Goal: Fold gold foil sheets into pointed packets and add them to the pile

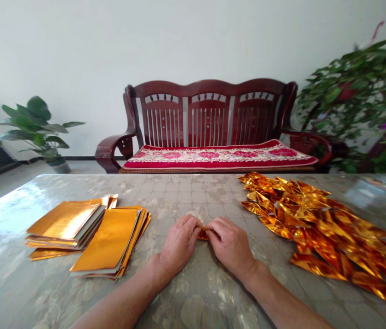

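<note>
Between my two hands, low over the middle of the table, is a small piece of gold foil paper (203, 235), mostly covered by my fingers. My left hand (182, 238) pinches it from the left, fingers curled. From the right, my right hand (231, 242) pinches it with thumb and fingers pressed together. Two stacks of flat gold foil sheets lie to the left: a farther stack (65, 220) and a nearer stack (108, 240). On the right spreads a heap of folded gold foil pieces (311, 214) with pointed ends.
A patterned cover lies on the table (193, 292). At its right far corner sits a clear plastic bag (367, 192). Behind stands a dark red wooden bench (208, 121) with a flowered cushion (209, 155). Potted plants flank it, one left (38, 125) and one right (357, 87).
</note>
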The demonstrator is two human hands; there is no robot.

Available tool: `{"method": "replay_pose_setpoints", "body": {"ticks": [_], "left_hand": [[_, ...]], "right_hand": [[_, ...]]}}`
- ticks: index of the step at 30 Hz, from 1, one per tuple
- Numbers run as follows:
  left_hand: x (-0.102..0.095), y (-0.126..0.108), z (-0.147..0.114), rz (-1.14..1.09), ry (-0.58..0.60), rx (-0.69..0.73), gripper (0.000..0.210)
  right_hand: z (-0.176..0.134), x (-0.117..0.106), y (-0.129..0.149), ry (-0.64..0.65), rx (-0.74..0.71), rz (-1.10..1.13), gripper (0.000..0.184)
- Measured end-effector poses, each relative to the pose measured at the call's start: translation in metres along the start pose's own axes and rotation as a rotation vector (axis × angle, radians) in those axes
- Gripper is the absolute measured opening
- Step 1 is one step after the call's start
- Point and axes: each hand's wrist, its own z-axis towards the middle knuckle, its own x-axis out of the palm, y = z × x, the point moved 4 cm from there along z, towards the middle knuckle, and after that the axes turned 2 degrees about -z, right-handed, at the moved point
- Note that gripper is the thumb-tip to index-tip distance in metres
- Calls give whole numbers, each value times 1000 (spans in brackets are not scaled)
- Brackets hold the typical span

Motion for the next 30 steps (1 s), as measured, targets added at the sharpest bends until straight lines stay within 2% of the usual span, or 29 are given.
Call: {"method": "replay_pose_setpoints", "body": {"ticks": [14, 30], "left_hand": [[-1, -4, -2, 28, -23, 20, 15], [1, -5, 0, -19, -91, -72, 18]], "right_hand": [[2, -2, 2, -27, 11, -28, 15], [3, -5, 9, -56, 62, -136, 18]]}}
